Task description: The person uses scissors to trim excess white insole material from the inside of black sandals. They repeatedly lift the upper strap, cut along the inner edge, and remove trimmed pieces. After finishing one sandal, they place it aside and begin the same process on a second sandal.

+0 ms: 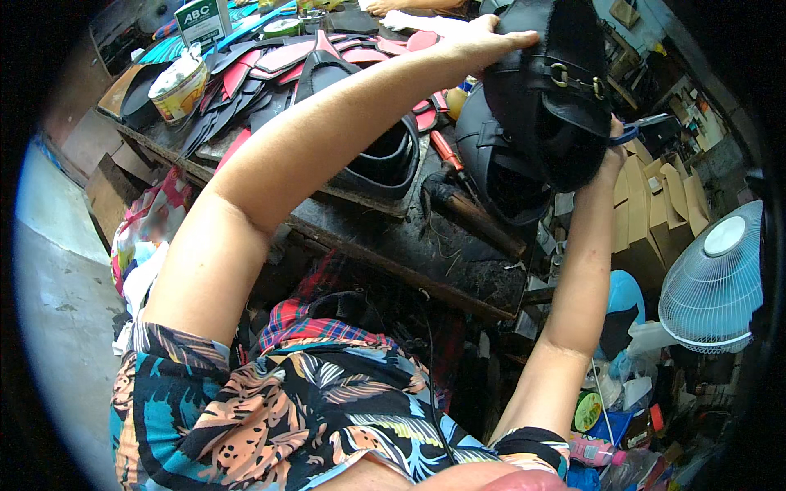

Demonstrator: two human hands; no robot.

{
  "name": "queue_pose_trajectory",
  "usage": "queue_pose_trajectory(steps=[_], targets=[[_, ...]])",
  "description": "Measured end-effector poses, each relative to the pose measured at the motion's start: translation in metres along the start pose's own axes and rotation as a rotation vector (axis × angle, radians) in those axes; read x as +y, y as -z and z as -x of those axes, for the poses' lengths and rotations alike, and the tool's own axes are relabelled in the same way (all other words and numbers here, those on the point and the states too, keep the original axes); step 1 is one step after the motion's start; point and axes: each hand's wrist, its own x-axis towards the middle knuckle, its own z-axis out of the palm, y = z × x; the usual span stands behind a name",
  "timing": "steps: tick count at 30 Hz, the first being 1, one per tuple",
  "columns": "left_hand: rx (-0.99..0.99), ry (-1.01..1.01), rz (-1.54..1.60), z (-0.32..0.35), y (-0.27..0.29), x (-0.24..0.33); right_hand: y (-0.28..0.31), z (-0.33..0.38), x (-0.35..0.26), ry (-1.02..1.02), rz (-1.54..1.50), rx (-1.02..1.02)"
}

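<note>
A black loafer (524,94) with a strap and a gold-coloured metal bit is held up over the table's right end. My left hand (491,39) grips its far left side, thumb stretched along the edge. Most of my right hand (607,155) is hidden behind the shoe, which it supports from the right; a fingertip shows at the edge. A blue loop (626,134) sticks out beside that hand; I cannot make out what it belongs to. Just below the loafer, another black shoe (479,143) with a strap rests on the table.
On the dark table (393,250) lie a hammer (475,214), a red-handled tool (446,151), more black footwear (381,168) and piles of pink and black cut pieces (282,57). A tub (178,90) stands far left. Right are cardboard pieces (651,196) and a fan (712,278).
</note>
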Motion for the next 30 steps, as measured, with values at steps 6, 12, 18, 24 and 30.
queue_pose_trajectory(steps=[6, 12, 18, 24, 30], targets=[[0.052, 0.146, 0.245, -0.024, 0.025, -0.023, -0.011, -0.002, -0.014, 0.078, 0.037, -0.073], [0.028, 0.315, 0.385, 0.002, 0.024, -0.031, -0.028, -0.002, -0.013, 0.277, 0.175, 0.152], [0.619, -0.675, -0.505, 0.081, 0.013, 0.011, -0.017, 0.019, -0.011, 0.127, 0.164, 0.202], [-0.124, -0.739, -0.936, 0.175, -0.032, 0.053, -0.039, 0.055, -0.018, 0.072, -0.045, 0.138], [-0.083, -0.659, -0.899, 0.152, -0.04, 0.045, -0.034, 0.062, -0.023, 0.006, -0.104, 0.088]])
